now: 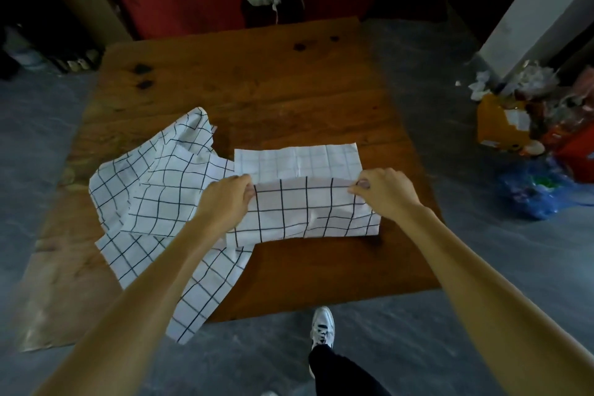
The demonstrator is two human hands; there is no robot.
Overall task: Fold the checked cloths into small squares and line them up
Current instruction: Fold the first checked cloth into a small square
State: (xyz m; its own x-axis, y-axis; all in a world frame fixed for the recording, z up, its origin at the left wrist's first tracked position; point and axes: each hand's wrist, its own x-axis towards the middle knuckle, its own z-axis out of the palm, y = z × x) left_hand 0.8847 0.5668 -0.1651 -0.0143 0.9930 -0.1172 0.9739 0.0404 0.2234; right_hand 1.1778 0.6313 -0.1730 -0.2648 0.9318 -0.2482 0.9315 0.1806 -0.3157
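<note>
On the left half of the counter (289,80) you have the loose pile of checked cloths (154,190) heaped and overlapping, one corner hanging off the near edge. They look parked there as a waiting stock, out of the way of the working patch in the middle, so that you can draw the next one across without reaching far.

Just right of the pile, your left hand (229,198) has its fingers curled around the left end of the cloth being folded (305,199), pinching its raised edge. That cloth lies across the middle of the counter, its left end overlapping the pile. Its near flap shows dark grid lines and its far strip shows them only faintly, so you seem to be looking at the reverse side there. Gripping both ends at once keeps the edge taut and straight, which I judge is why the flap is lifted rather than dragged flat.

Your right hand (384,191) mirrors this at the right end, fingertips and thumb pinching the same edge.

No finished squares are visible yet, so the lining-up has not started. The bare wood on the far side and right looks like the natural place for the row.
</note>
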